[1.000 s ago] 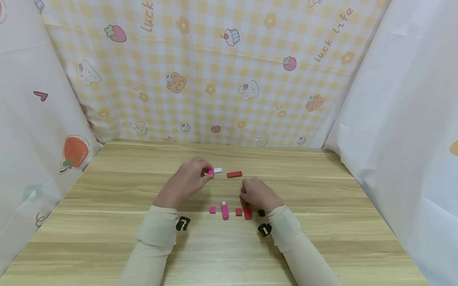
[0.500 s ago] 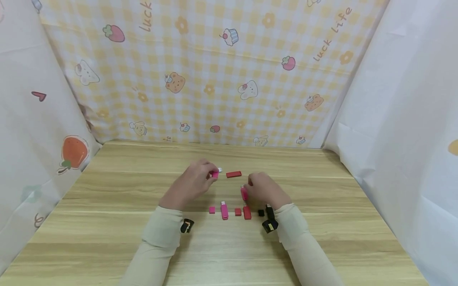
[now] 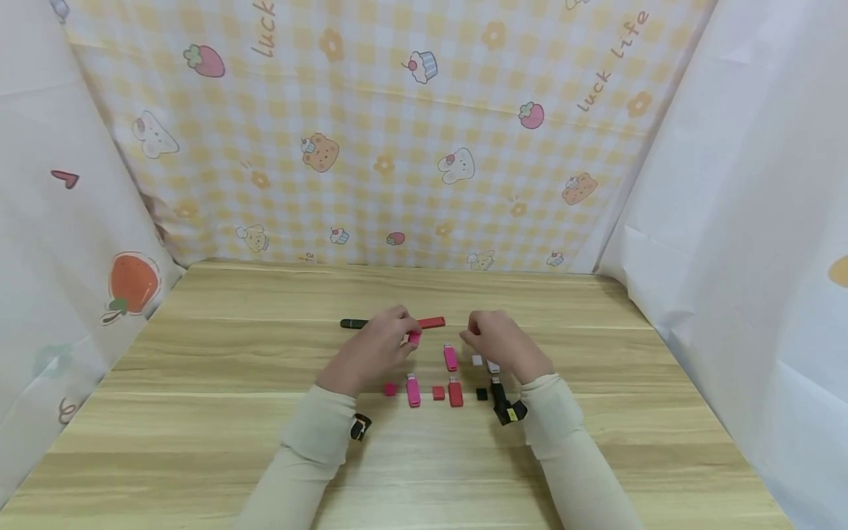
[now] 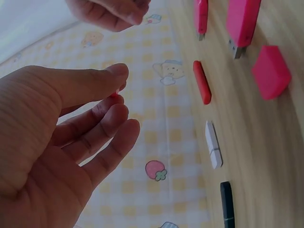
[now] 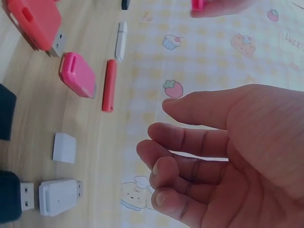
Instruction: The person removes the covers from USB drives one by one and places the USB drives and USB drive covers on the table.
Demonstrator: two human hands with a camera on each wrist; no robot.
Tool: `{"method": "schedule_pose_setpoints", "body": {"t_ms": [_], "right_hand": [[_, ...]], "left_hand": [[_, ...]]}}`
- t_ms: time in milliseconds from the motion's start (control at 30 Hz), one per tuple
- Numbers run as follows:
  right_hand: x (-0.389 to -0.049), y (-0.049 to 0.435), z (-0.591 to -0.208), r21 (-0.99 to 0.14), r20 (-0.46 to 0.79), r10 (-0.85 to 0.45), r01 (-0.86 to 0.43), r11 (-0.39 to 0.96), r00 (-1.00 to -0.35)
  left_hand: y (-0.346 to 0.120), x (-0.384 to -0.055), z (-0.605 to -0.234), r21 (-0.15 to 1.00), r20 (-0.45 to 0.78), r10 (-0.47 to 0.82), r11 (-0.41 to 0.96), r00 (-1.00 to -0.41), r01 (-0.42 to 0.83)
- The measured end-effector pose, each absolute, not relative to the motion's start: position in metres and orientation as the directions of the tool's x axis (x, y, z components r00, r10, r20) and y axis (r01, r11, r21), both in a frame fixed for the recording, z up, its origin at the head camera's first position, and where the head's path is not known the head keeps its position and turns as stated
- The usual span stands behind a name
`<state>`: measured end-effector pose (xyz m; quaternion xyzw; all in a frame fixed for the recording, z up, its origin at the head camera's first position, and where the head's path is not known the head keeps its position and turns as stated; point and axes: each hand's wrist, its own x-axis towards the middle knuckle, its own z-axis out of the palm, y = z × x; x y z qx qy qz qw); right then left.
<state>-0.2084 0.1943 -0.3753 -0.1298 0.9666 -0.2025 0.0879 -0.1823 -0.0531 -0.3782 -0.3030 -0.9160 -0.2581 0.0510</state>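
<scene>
A curtained-off workspace: printed cloth (image 3: 371,103) backs a wooden table (image 3: 165,427).

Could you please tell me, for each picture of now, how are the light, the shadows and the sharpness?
Head: a pale sheen on the table between the sleeves, soft shadows beside them; left wrist: the left hand looks shaded against the brighter curtain; right wrist: the curtain looks washed out and slightly soft.
</scene>
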Motion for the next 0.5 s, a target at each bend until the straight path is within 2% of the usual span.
{"method": "schedule_pose_setpoints", "body": {"t_ms": [333, 500], "right_hand": [[-0.207, 0.2, -0.369, -0.409, -0.094, -0.293, -0.231, 0.883, -0.952], [-0.207, 0.202, -0.367, -0.401, -0.082, -0.292, -0.237, 0.885, -0.953]], "left_hand": [[-0.031, -0.189, -0.394, 0.49, 0.118, 0.52, 0.71, -0.846, 0.505], [-0.02, -0.194, -0.397, 0.479, 0.068, 0.521, 0.731, -0.851, 0.486]]}}
